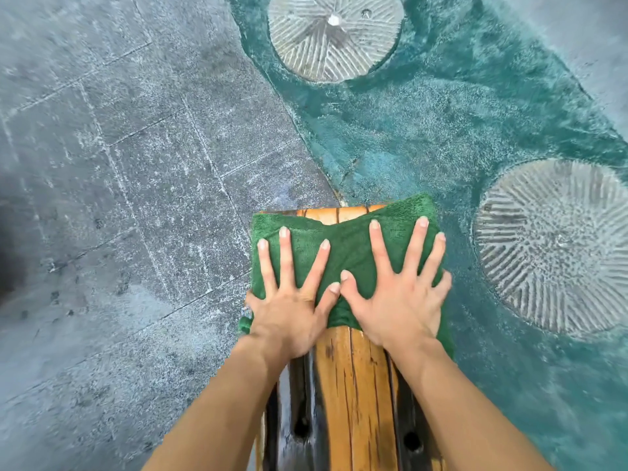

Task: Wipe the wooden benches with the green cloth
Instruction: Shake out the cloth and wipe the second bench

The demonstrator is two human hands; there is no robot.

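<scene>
- Green cloth lies spread across the far end of the wooden table. It covers the table's full width and drapes over both side edges.
- A thin strip of bare wood shows past the cloth's far edge.
- On the right the cloth hangs lower down the side, and on the left a small tuft sticks out below the wrist.
- Left grip is flat on the near-left part of the cloth, palm down. Its fingers are straight and spread apart, pressing, not clamped on anything.
- Right grip does the same on the near-right part: palm down, fingers fanned wide and straight, pressing the cloth onto the wood.
- The two thumb tips meet or nearly meet at the cloth's middle; cannot tell if they touch.
- The outer little fingers sit at the cloth's left and right edges.
- Both bare forearms come in from the bottom of the frame, one on each side of the table.
- The table top is orange-brown planks with dark cracks. Its sides are dark and glossy, with one round dark hole on each side near the bottom.
- Grey stone paving is on the left.
- Teal rough ground is on the right and ahead.
- Two round grooved stone discs are set in the teal ground: far disc at the top, near disc at the right, well apart from each other.
</scene>
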